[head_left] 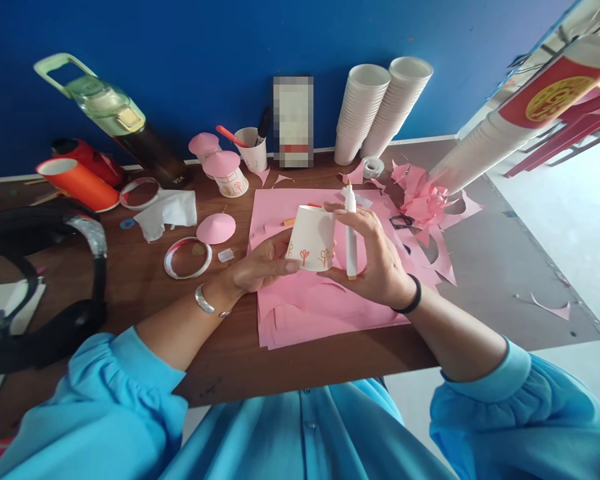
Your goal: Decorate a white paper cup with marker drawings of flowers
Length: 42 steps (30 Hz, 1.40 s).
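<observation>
An upside-down white paper cup (311, 233) with small orange flowers drawn near its rim is held over pink paper sheets (300, 307). My left hand (265, 263) grips the cup from the left, thumb on its lower edge. At the cup's right side, my right hand (375, 257) holds an upright white marker (351, 233) with an uncovered tip, and its fingers also touch the cup. Left of the sheets lies a pink paper cone (216, 228). Behind it, a decorated cup (233, 183) wears a pink cone roof (222, 164), with a similar one beside it.
Stacked white cups (363, 110) stand by the blue wall. A pen cup (253, 153), phone-like object (293, 120) and bottle (130, 127) are at the back. Tape rolls (187, 258), black headphones (87, 313), pink scraps (423, 197) and a long cup stack (485, 150) lie around.
</observation>
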Available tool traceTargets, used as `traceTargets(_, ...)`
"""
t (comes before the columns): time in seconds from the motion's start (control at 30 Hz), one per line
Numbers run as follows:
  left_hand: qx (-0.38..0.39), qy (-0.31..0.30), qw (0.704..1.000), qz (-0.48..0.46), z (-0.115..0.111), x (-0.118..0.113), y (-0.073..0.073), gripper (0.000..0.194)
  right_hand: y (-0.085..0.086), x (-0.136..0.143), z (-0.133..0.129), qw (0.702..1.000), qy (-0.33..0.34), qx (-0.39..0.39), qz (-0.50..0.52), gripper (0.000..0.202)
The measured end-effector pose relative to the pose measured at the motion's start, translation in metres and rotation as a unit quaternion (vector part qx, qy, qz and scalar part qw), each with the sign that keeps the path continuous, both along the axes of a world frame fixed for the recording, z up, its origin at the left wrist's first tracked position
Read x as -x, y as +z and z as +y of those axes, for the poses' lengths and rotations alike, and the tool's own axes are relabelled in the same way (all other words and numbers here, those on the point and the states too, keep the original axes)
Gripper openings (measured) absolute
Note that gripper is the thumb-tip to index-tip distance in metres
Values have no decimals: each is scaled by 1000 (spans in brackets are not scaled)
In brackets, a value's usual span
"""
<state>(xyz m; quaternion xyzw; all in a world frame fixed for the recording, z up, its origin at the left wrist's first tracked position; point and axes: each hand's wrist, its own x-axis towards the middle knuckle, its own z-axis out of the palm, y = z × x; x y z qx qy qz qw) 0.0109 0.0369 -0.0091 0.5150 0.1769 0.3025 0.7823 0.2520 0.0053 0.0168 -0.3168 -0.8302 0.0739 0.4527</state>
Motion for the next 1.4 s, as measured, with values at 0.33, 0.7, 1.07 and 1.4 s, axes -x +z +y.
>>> traceTargets(0.33, -18, 22, 999, 27, 0, -1, 4, 61, 0, -1, 0, 1000, -6, -8, -9, 76)
traceTargets(0.7, -9, 1, 999, 50, 0, 0, 6, 73, 1, -3, 1, 999, 9, 6, -37, 73)
traceTargets(1.07, -25, 94, 994, 39, 3, -2, -8, 83, -3, -3, 2, 999, 2, 28, -29, 87)
traceTargets(1.4, -55, 39, 994, 90, 1, 0, -4, 95, -5, 0, 4, 998, 0, -20, -55, 76)
